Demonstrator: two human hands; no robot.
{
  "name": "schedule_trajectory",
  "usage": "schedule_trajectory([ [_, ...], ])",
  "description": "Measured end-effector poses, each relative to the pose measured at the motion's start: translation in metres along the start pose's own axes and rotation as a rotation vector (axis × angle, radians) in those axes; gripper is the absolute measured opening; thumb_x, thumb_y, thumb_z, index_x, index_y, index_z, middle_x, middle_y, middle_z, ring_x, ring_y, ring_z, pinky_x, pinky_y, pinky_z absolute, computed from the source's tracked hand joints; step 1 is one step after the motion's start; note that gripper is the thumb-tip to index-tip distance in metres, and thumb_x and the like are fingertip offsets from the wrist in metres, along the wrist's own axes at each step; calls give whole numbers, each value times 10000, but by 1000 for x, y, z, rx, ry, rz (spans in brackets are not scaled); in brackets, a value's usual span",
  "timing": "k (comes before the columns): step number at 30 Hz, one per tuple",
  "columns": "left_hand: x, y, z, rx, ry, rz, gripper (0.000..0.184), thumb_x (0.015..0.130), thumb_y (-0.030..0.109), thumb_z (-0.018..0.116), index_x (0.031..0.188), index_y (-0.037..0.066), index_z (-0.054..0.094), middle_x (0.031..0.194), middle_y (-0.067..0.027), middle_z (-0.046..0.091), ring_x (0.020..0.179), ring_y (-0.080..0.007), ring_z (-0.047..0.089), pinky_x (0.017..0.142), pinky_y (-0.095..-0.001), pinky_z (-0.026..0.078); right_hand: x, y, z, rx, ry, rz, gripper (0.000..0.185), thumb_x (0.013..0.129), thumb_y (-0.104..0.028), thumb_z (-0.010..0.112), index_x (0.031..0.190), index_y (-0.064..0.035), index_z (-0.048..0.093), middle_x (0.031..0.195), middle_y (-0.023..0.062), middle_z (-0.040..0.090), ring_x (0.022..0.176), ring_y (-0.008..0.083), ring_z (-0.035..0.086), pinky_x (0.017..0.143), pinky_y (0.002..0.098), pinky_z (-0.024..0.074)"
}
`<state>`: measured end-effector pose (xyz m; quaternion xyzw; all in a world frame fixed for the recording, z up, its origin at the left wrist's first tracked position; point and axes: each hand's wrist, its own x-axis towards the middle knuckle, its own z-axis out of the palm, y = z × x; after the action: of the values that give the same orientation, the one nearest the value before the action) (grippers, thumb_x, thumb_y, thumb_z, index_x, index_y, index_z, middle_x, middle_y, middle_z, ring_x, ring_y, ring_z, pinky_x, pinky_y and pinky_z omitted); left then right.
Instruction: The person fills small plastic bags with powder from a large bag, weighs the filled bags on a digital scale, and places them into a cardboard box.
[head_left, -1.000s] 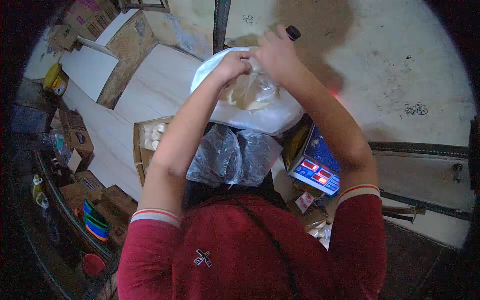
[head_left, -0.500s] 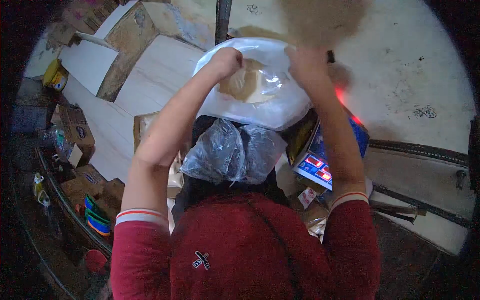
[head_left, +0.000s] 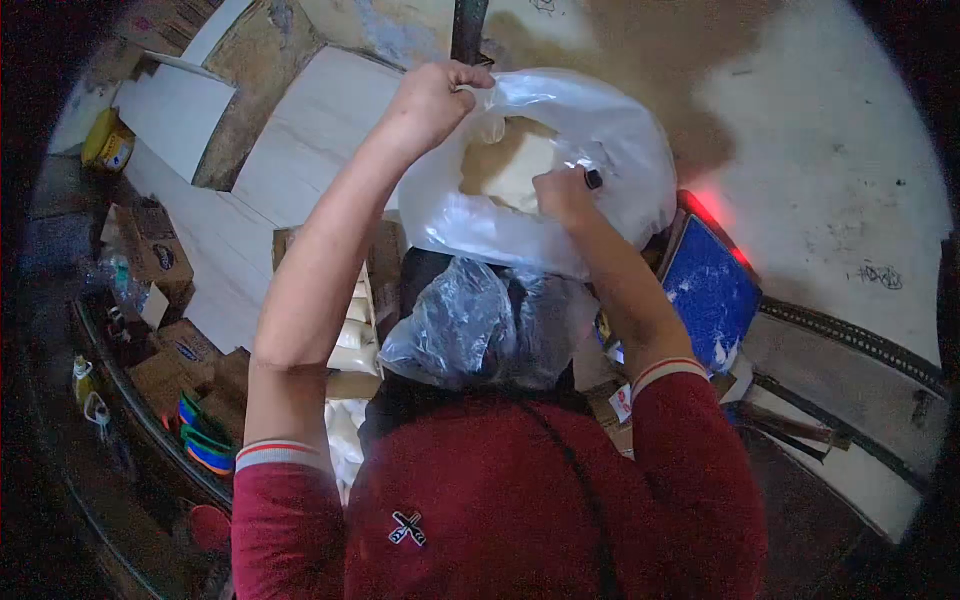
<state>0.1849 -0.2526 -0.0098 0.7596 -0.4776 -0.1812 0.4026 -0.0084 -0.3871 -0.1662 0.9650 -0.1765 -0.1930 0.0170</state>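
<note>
Busy at the mouth of the white bag (head_left: 480, 225)!

Far middle of the scene, and holds the left hand (head_left: 432, 105) up at the bag's far-left rim, with fingers bent; can't tell from here whether pinching the plastic. Over to the right, has the right hand (head_left: 562, 192) down at the opening, closed around a dark-ended handle (head_left: 593, 179), just beside pale contents (head_left: 495, 175). Look near: at crumpled clear bags (head_left: 460, 320). Look right: at a blue scale (head_left: 712, 280). And left: at white packets (head_left: 352, 338).

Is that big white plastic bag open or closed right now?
Open. The white plastic bag has a wide-gaping mouth, showing pale contents inside; the left hand is at its rim.
</note>
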Motion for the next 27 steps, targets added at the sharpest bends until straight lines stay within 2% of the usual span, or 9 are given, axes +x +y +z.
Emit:
schedule_trajectory([
  [1, 1, -1, -1, -3, -1, -5, 306, 714, 52, 517, 981, 54, 665, 993, -173, 637, 947, -297, 611, 864, -341, 455, -2, -6, -12, 32, -70, 3, 173, 682, -183, 597, 833, -127, 660, 823, 103, 652, 873, 278, 619, 797, 509, 384],
  [4, 4, -5, 2, -1, -31, -17, 351, 721, 27, 477, 1026, 52, 649, 984, -115, 657, 941, -192, 608, 864, -295, 449, 3, -21, -23, 94, -218, 17, 240, 651, -188, 626, 882, -132, 659, 858, 117, 655, 864, 291, 627, 802, 534, 398],
  [7, 6, -8, 2, -60, -38, -7, 346, 723, 27, 474, 1024, 37, 646, 979, -117, 658, 929, -182, 607, 859, -290, 449, 22, -36, -1, 314, -112, 41, 363, 622, -189, 661, 982, -142, 654, 905, 121, 656, 891, 299, 627, 804, 500, 445],
  [12, 5, -3, -2, -84, -61, -38, 341, 725, 24, 471, 1023, 16, 639, 975, -122, 659, 905, -169, 609, 852, -282, 451, 38, -42, 41, 515, -25, 27, 423, 629, -173, 673, 1049, -136, 640, 963, 131, 651, 924, 332, 610, 829, 452, 461],
  [15, 8, -1, -1, -68, -71, -30, 350, 722, 22, 473, 1031, 17, 636, 960, -116, 661, 882, -166, 611, 835, -277, 455, 33, -44, 49, 727, 108, 16, 441, 652, -164, 682, 1083, -89, 619, 940, 125, 660, 901, 290, 620, 811, 362, 481],
  [16, 8, -1, -1, -59, -75, -29, 354, 721, 20, 474, 1036, 18, 634, 953, -113, 662, 870, -165, 612, 827, -275, 457, 30, -43, 44, 725, 112, 14, 441, 652, -164, 682, 1083, -89, 619, 940, 125, 660, 901, 290, 620, 811, 362, 481],
  [19, 7, -1, 6, -30, -63, -64, 364, 717, 22, 480, 1048, 22, 632, 924, -95, 659, 826, -156, 604, 789, -271, 463, 17, -36, 31, 1211, 22, 104, 419, 691, -145, 688, 1088, -42, 603, 948, 106, 657, 874, 204, 613, 806, 316, 477],
  [23, -2, -1, 17, -109, -66, -125, 380, 714, 26, 490, 1067, 33, 632, 887, -62, 643, 745, -134, 575, 717, -261, 465, 12, 0, 27, 1136, 236, -125, 442, 707, -144, 714, 1110, -19, 584, 949, 67, 634, 869, 124, 577, 790, 265, 466],
  [27, -6, -10, 37, -237, -87, -187, 398, 714, 30, 501, 1089, 50, 631, 867, -40, 627, 685, -109, 538, 656, -245, 456, -14, 39, 3, 1169, 255, -168, 461, 716, -154, 725, 1135, -32, 574, 1018, 70, 615, 918, 131, 569, 820, 275, 457],
])
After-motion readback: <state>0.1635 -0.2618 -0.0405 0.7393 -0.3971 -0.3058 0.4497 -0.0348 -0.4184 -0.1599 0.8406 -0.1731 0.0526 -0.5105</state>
